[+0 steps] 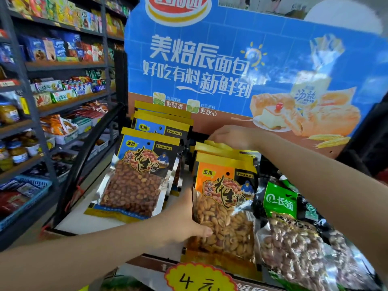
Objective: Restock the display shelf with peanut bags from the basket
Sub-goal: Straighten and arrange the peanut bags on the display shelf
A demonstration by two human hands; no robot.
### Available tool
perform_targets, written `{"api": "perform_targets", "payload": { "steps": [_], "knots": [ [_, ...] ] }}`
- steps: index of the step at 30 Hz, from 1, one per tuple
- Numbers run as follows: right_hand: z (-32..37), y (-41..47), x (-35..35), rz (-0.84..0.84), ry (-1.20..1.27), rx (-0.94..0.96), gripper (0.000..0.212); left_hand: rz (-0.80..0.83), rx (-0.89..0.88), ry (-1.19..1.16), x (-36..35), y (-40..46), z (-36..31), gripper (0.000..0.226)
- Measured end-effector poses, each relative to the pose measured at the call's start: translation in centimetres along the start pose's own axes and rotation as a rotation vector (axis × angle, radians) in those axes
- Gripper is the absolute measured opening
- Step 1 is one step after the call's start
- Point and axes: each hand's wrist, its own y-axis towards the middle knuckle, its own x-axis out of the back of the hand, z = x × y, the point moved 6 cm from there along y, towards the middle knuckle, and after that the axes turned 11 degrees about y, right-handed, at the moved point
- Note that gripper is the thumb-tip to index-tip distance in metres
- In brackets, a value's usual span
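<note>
Two hands [184,223] on stacked orange-label peanut bags [225,198]

Both forearms are bare, no sleeves, rings or watch visible.

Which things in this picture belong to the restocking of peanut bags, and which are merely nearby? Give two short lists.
Belong to the job:
orange peanut bags
blue peanut bags
left hand on the front orange bag
right hand at the tops of the bags behind

Merely nearby:
green-labelled nut bag
bread poster
yellow price tag
side snack shelves
</note>
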Motion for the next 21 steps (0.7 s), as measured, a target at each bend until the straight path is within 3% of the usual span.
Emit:
{"api": "perform_targets", "payload": {
  "steps": [9,15,21],
  "knots": [
    [-0.4,0.5,-2.4,0.045,-0.021,0.003,0.036,0.024,0.035,-0.023,-0.2,-1.5,0.9,0.094],
    [0.0,1.0,-3.0,0.144,-0.054,-0.059,0.044,0.018,0.085,-0.029,0.0,-1.9,0.8,0.102],
    [1.2,1.2,-2.9,0.095,-0.004,-0.023,0.048,0.003,0.081,0.026,-0.2,-1.8,1.0,0.103]
  ]
}}
